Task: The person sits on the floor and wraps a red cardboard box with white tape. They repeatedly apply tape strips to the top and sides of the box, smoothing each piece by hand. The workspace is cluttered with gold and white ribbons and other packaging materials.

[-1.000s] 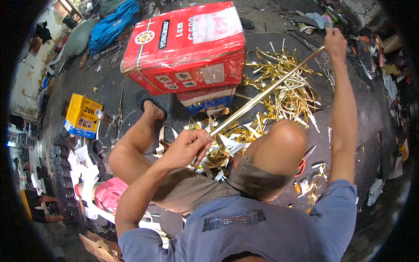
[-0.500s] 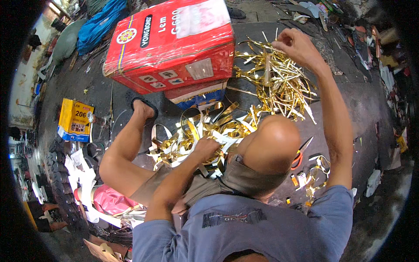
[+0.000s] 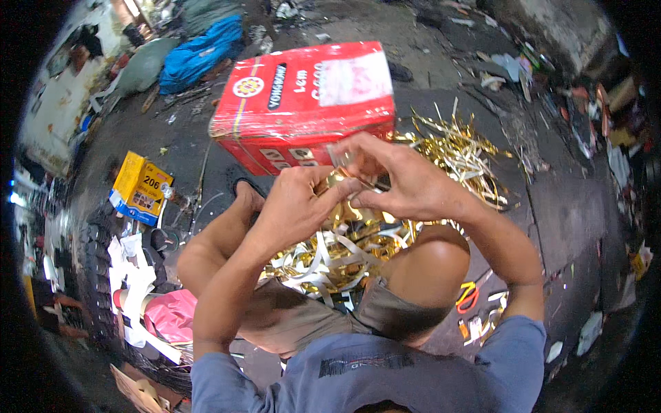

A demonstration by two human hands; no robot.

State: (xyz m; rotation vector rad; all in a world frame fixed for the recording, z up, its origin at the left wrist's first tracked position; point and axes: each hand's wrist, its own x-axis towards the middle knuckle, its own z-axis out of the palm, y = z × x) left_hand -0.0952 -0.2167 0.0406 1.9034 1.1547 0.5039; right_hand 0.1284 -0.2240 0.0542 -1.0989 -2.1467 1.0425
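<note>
Both hands are raised close together in front of a red carton [image 3: 296, 113]. My left hand [image 3: 297, 201] is closed, thumb and fingers pinching a shiny gold strip [image 3: 337, 180]. Close beside it, my right hand [image 3: 406, 184] has its thumb and fingers curled onto the same glossy material, slightly blurred. Below the hands, a tangled heap of gold-and-white strips [image 3: 323, 260] lies between my bent legs. A second pile of narrow gold strips [image 3: 471, 162] spreads on the floor right of the carton.
Orange-handled scissors [image 3: 468, 297] and an orange lighter [image 3: 464, 331] lie right of my knee. On the left are a yellow box [image 3: 142, 184], white scraps [image 3: 131, 275] and a pink bundle [image 3: 170, 315]. A blue sheet [image 3: 203, 56] lies far left.
My right hand has come from the far gold pile toward the middle. My left hand has lifted from the near heap to meet it. The view has shifted, showing the carton smaller.
</note>
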